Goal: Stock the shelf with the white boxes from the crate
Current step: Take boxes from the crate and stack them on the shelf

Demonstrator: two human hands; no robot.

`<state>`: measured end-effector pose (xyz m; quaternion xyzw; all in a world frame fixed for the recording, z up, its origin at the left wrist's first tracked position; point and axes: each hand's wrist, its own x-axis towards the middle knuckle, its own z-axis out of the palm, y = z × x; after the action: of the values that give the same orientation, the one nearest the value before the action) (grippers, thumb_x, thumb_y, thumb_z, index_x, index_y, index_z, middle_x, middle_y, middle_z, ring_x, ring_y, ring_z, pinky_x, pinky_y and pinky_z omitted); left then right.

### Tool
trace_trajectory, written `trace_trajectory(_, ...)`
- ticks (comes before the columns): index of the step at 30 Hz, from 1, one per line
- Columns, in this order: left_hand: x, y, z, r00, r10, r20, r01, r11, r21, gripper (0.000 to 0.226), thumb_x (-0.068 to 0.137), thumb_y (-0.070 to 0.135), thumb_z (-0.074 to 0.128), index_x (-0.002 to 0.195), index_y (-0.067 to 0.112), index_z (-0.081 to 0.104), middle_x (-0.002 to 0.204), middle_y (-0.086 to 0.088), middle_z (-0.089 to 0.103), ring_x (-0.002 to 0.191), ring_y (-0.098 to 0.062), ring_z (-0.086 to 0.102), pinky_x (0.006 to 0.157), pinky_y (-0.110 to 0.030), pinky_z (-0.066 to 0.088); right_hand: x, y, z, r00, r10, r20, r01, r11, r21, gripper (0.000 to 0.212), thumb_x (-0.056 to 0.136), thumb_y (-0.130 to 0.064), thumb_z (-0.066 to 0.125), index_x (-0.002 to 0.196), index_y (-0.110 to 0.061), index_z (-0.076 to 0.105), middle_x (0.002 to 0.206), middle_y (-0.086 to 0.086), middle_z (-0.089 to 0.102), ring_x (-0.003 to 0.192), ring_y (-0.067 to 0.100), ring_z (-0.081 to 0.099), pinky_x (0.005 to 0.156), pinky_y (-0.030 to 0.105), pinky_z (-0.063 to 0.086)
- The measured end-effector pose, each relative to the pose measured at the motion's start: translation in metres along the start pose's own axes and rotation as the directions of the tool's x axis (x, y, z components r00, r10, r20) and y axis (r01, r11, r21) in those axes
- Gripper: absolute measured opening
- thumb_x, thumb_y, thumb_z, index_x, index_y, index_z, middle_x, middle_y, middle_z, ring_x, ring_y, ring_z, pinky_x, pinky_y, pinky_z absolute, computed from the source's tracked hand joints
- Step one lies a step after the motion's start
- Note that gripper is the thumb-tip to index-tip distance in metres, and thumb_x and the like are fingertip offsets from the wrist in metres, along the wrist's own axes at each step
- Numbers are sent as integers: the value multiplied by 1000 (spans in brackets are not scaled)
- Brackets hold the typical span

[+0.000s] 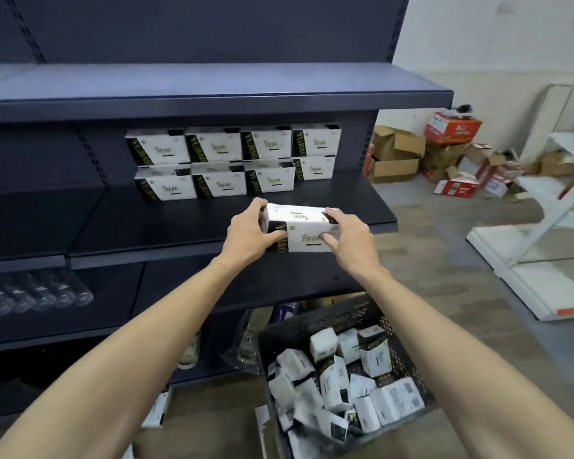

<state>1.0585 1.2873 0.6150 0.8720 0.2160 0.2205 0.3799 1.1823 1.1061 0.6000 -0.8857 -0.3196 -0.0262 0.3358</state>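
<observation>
I hold one white box (304, 226) with black ends between both hands, just above the front edge of the dark middle shelf (186, 223). My left hand (249, 231) grips its left end and my right hand (348, 238) grips its right end. At the back of the same shelf stand several matching white boxes (236, 160), stacked two high in a row. Below to the right, a black perforated crate (325, 318) holds several more white boxes (345, 385) lying jumbled.
A bare upper shelf (212, 91) runs above. Dark bottles (34, 293) lie on a lower shelf at left. Cardboard boxes (444, 154) pile against the far wall. White shelf parts (550, 240) lie on the floor at right.
</observation>
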Motion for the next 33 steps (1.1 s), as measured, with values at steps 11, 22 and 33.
trace_trajectory(11,114,6,115,982,-170,-85,176,983,60,54,84,36,73,128,15,49,112,-5,64,108,-28,60,85,-35,48,137,94,2,991,-72,113,84,991,-107,46,93,-20,64,136,-28,51,122,12,55,102,38,60,81,40,47)
trace_trajectory(22,170,-28,179,978,-61,-198,77,994,74,41,96,11,58,135,16,45,131,-6,55,118,-24,54,98,-46,48,203,140,50,993,-75,94,87,987,-136,53,86,-34,74,132,-23,50,131,13,47,94,37,63,69,36,44)
trace_trajectory(33,226,-48,185,984,8,-179,26,981,191,58,94,-2,44,144,28,43,134,-3,48,114,-19,55,93,-26,47,278,151,72,993,-87,76,96,988,-120,53,86,-29,73,133,-22,49,134,13,46,104,37,61,81,43,51)
